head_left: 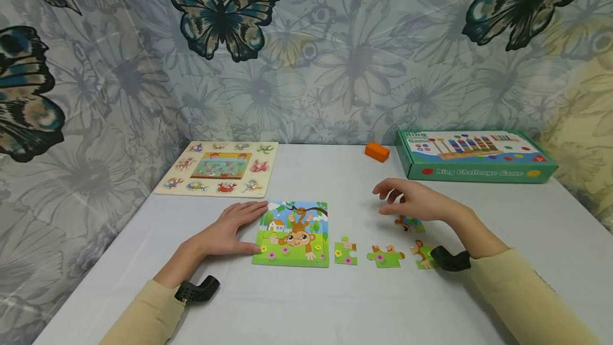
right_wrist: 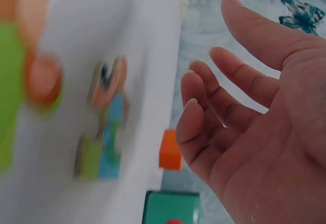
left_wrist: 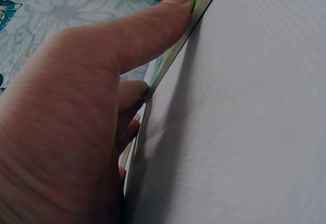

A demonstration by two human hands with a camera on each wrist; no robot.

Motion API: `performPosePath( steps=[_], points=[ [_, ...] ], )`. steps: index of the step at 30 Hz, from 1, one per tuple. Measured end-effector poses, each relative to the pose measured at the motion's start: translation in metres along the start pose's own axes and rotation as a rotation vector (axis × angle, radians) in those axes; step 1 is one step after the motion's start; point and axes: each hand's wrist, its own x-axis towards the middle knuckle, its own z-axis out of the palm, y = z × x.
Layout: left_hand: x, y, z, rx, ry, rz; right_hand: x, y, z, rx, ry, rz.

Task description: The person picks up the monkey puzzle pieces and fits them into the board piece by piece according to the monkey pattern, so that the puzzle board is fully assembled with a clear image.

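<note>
A square jigsaw puzzle board (head_left: 293, 234) with a picture of a hanging monkey lies at the table's middle. My left hand (head_left: 233, 232) rests along its left side, with the thumb (left_wrist: 175, 2) and fingertips touching the board's edge. To the right, my right hand (head_left: 421, 199) is raised above the table with loosely bent fingers and an empty palm. Just below it lies a jigsaw piece (head_left: 415, 224), partly covered by the hand in the head view. More loose pieces lie in a row: a flower piece (head_left: 346, 253), a wide green piece (head_left: 386, 257) and a monkey-ear piece (head_left: 423, 253).
A wooden board with sea animals (head_left: 268, 172) lies at the back left. An orange block (head_left: 377, 152) stands near the back edge, beside a green Ring Challenge Game box (head_left: 479, 173) at the back right. Butterfly-patterned cloth (head_left: 335, 95) hangs behind the table.
</note>
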Motion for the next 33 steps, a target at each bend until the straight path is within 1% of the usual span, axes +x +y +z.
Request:
performPosePath(
  steps=[9,16,20,23,29,33],
  points=[
    [0.000,0.000,0.000,-0.007,-0.002,-0.005,-0.021,0.014,-0.007,-0.006,0.012,0.044],
    [0.001,-0.002,0.002,-0.007,0.017,0.016,-0.034,0.024,-0.008,-0.013,0.025,0.061],
    [0.002,-0.001,0.003,-0.027,0.006,0.023,-0.039,0.029,-0.008,-0.013,0.026,0.077],
    [0.002,0.000,0.003,-0.033,-0.010,0.022,-0.041,0.033,-0.008,-0.023,0.015,0.093],
    [0.001,0.001,0.000,-0.009,0.002,0.023,-0.039,0.037,-0.006,-0.031,-0.011,0.110],
    [0.000,0.001,-0.001,-0.012,0.000,0.023,-0.037,0.036,-0.006,-0.053,-0.021,0.115]
  ],
)
